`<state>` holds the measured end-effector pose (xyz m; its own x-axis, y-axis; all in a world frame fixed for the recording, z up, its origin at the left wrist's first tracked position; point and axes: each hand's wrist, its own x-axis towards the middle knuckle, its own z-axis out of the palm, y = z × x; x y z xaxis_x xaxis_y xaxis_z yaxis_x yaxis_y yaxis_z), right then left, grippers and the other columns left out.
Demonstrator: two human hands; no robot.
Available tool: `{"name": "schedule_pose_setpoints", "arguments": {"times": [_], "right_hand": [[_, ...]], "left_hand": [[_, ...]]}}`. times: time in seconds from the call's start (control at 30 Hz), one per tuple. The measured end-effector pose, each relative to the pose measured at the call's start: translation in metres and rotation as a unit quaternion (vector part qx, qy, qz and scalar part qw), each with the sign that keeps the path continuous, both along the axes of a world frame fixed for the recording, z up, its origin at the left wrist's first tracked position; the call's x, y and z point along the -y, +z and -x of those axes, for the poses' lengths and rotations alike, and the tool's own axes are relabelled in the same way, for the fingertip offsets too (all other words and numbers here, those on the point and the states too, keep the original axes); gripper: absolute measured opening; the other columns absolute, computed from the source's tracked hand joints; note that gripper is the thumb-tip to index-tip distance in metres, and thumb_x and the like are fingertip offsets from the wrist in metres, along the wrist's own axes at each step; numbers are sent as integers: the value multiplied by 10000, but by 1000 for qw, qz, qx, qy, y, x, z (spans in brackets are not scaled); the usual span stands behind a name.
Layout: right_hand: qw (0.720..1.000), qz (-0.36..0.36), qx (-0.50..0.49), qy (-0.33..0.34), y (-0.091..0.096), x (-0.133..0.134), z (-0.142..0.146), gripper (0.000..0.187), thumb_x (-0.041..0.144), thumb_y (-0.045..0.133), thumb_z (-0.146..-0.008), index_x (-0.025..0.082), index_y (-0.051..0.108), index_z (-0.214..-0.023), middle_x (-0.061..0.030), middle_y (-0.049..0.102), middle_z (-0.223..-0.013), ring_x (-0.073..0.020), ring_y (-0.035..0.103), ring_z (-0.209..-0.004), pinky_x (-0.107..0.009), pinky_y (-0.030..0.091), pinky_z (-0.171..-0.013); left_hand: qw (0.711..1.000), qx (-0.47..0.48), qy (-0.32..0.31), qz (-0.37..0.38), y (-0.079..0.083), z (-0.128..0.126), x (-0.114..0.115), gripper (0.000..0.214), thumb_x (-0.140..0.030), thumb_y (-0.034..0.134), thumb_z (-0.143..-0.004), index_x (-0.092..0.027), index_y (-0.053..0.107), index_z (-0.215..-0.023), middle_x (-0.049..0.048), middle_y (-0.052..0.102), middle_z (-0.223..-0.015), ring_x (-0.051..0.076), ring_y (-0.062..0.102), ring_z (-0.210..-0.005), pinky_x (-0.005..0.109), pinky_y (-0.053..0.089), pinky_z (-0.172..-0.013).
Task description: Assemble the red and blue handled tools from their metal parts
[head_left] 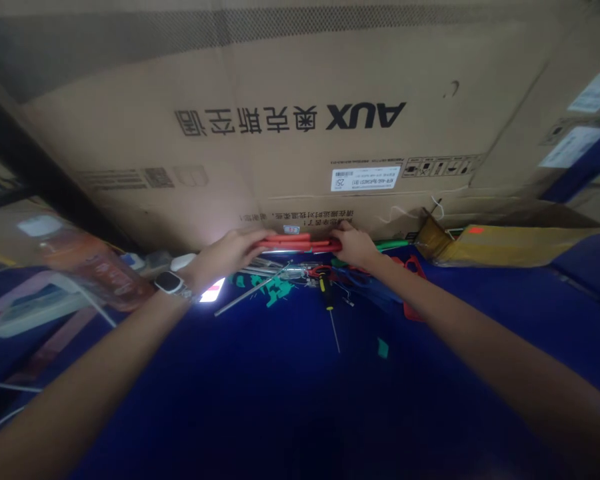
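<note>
Both my hands reach to the far edge of a blue table [280, 400]. My left hand [230, 252] and my right hand [354, 245] are each closed round one end of a bundle of red tubes [300, 243], held level just in front of a big cardboard box [290, 133]. A watch [171, 283] sits on my left wrist. Below the tubes lie a small screwdriver with a black and yellow handle [327, 293], a long metal rod [253, 288] and green scraps [275, 291].
A plastic bottle with orange drink [90, 263] lies at the left beside white cables. A lit phone screen [213, 291] glows under my left wrist. A yellow-brown box [490, 243] sits at the right, with red scissor handles [413, 265] near it.
</note>
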<state>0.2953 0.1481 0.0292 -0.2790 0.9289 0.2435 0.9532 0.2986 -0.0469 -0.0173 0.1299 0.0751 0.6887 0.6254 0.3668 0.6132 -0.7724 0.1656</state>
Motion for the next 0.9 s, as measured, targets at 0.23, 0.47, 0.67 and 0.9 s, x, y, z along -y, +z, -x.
{"name": "schedule_pose_setpoints", "arguments": {"times": [0.23, 0.47, 0.67, 0.9], "right_hand": [[996, 27, -76, 31, 7, -1, -13, 423, 381, 759, -771, 220, 694, -1157, -89, 623, -1111, -259, 632, -1040, -383, 492, -936], [993, -29, -69, 86, 2, 1, 2, 477, 223, 671, -837, 173, 580, -1303, -124, 587, -1279, -265, 602, -1108, -411, 447, -994], [992, -94, -23, 81, -13, -4, 23, 237, 225, 634, -878, 165, 678, -1102, -163, 569, -1252, -304, 507, -1189, -435, 393, -1022], [995, -62, -75, 29, -18, 8, 19, 385, 361, 687, -849, 220, 693, -1207, -139, 618, -1210, -307, 541, -1162, -447, 422, -980]], "left_hand": [[989, 113, 95, 25, -4, -11, -4, 374, -297, 566, -949, -164, 614, -1296, 91, 736, -1130, 226, 691, -953, 351, 534, -872], [987, 127, 93, 18, -17, -25, -17, 351, -266, 580, -948, -159, 620, -1280, 106, 737, -1146, 220, 699, -960, 362, 540, -879], [981, 139, 121, 54, -29, -30, -17, 371, -252, 597, -926, -165, 620, -1286, 101, 740, -1140, 227, 703, -981, 378, 540, -908], [986, 97, 114, 68, -30, -34, -1, 387, -256, 539, -951, -171, 591, -1325, 92, 749, -1050, 199, 698, -854, 361, 544, -838]]}}
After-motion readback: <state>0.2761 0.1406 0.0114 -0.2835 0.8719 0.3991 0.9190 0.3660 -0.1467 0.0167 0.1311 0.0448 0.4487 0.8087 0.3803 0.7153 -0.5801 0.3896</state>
